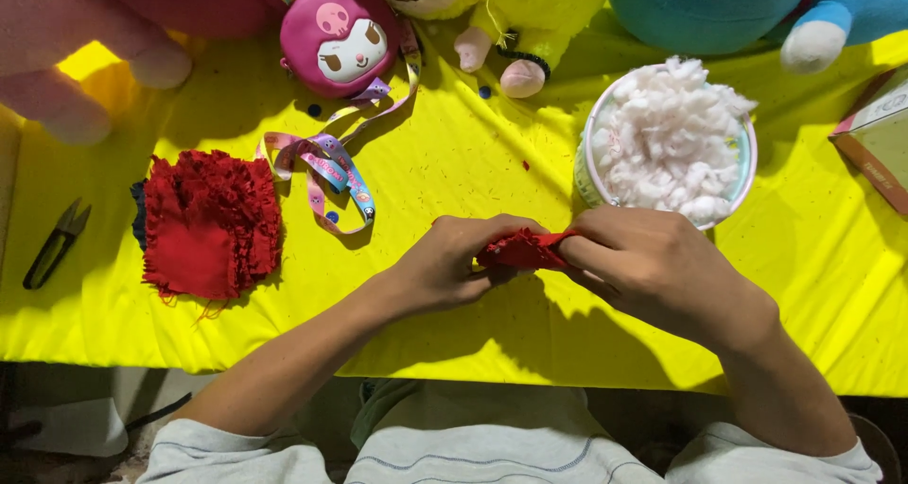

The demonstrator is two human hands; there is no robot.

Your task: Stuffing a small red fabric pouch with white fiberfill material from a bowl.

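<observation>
Over the yellow worktop (445, 162), the left hand (445, 262) and right hand (653, 262) pinch a small red fabric piece (523, 249) together; firm fingertip grip beside the stuffing bowl (591, 176) seems best.

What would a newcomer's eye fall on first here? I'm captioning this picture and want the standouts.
First, the bright yellow cloth covering the table, with both hands at its middle: left hand and right hand pinch a small red fabric piece between them. Just behind sits a tub of white stuffing; at the left lies a stack of red ruffled fabric.
</observation>
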